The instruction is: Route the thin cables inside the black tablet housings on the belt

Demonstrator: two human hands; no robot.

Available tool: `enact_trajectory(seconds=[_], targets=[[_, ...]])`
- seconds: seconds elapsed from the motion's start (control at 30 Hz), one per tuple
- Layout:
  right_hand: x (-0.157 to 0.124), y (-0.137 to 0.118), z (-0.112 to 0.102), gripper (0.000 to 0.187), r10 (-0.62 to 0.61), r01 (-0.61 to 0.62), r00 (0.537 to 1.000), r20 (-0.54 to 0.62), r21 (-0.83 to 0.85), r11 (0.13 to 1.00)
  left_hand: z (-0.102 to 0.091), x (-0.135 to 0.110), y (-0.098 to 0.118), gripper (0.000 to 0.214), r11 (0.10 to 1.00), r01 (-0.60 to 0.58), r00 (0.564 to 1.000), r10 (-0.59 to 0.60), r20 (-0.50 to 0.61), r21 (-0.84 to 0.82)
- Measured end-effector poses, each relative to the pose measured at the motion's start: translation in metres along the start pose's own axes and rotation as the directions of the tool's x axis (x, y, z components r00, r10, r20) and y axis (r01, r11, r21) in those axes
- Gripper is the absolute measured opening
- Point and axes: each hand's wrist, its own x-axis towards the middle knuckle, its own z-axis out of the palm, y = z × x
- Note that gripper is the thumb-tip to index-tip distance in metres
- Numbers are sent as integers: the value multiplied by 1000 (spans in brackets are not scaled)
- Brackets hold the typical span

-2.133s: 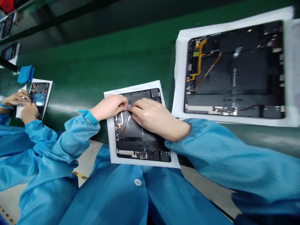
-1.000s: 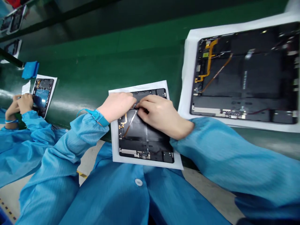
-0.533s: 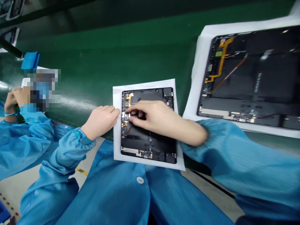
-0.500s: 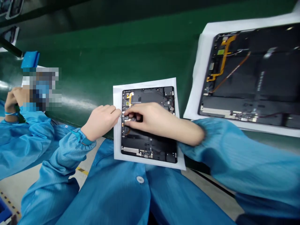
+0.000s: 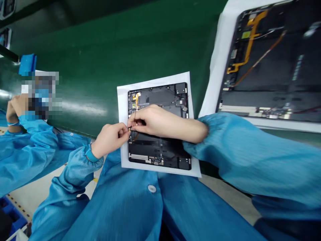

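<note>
An opened tablet chassis (image 5: 160,150) with black inner parts and an orange flex cable lies on a white sheet (image 5: 122,100) at the near edge of the green belt. My left hand (image 5: 110,139) sits at the chassis's left edge with its fingertips pinched together. My right hand (image 5: 155,122) reaches across the chassis, its fingers pinched at the same spot. A thin dark wire (image 5: 134,115) runs up from between the two pinches. What else the fingertips grip is too small to make out.
A second opened tablet (image 5: 273,63) on white sheeting lies at the right on the green conveyor belt (image 5: 100,67). At the left a co-worker's hands (image 5: 15,107) in blue sleeves work at another unit, with a blue pad (image 5: 27,64) behind it.
Both hands have moved from the chassis's upper middle to its left edge. My left hand came off the sheet edge into a pinch that meets my right fingertips. The view shifted right.
</note>
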Motion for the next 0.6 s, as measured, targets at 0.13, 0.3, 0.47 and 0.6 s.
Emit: enact_trajectory(seconds=[0.13,0.3,0.47,0.6], targets=[[1,-1,4,15,-7,6,1000,-13,-37,999,-9,15,3,20,997,76,992,-72,99,-35],[0,-2,5,15,19,-18,1000,18,-44,999,-23,26,4,18,967,193,942,-135,307,-167],[0,-2,6,12,36,-32,998,42,-97,995,-25,31,8,20,919,333,895,-238,377,-212],[-2,-4,8,15,10,-7,1000,17,-144,990,-24,35,14,26,879,419,862,-307,404,-226]])
